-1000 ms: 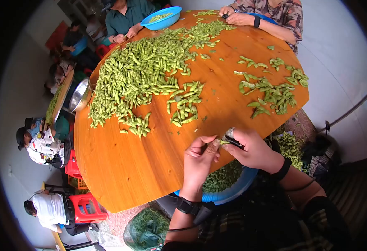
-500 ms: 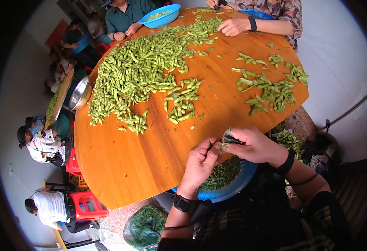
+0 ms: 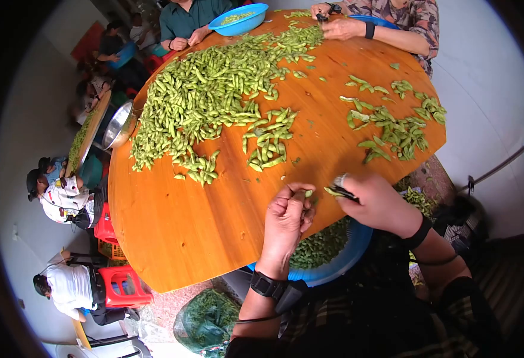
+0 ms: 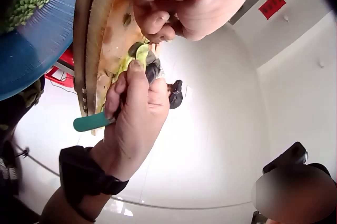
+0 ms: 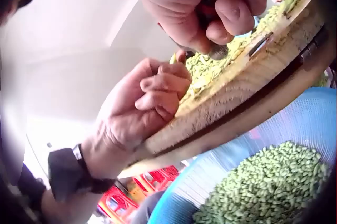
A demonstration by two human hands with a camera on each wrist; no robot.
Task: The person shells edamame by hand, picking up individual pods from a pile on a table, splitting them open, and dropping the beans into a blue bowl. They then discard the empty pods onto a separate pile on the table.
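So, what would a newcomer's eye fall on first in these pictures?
Probably on the big heap of green bean pods on the far left of the orange-brown wooden table. Next come the person's right hand, gripping a teal-handled tool at the near edge, and the blue plastic basin of shelled green beans below.

The tabletop (image 3: 172, 238) is orange-brown, streaked with darker wood grain, and the pods (image 3: 202, 89) heaped on it are yellowish green. The tool (image 4: 90, 122) shows a teal handle. Below, a bright blue basin (image 3: 333, 271) holds duller green beans (image 3: 318, 246). Black marks the watch (image 3: 266, 285) and the wristband (image 3: 419, 232); the dark clothing (image 3: 333, 316) near them carries thin tan plaid lines. Across the table, one shirt (image 3: 185, 22) is plain dark green, the patterned shirt (image 3: 422, 31) mottled in dusty pink, brown and black. A stool (image 3: 114, 298) is glossy red, the metal bowl (image 3: 117, 126) silver.
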